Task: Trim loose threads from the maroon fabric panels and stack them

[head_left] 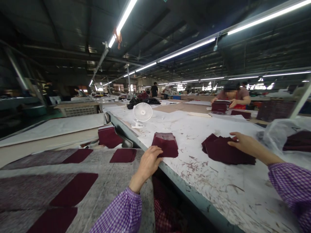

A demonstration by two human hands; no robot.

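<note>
A small neat stack of maroon fabric pieces (167, 149), with a greyish strip along its far side, lies at the near edge of the white-covered table. My left hand (148, 163) is at its left corner, with curled fingers above and the thumb below, closed on the edge. Further right is a looser, fanned-out pile of maroon fabric pieces (224, 152). Over its right side reaches my right hand (243, 142), fingers stretched out and apart from the thumb. The thumb is at the top of the pile; firm contact cannot be made out.
A white fan (142, 112) stands on the table (189, 181). To the left, maroon pieces (75, 189) lie on grey cloth (109, 191), beyond a dark gap. A clear plastic bag (277, 132) sits at right. Across the table, a co-worker (240, 95) handles a maroon stack (220, 106).
</note>
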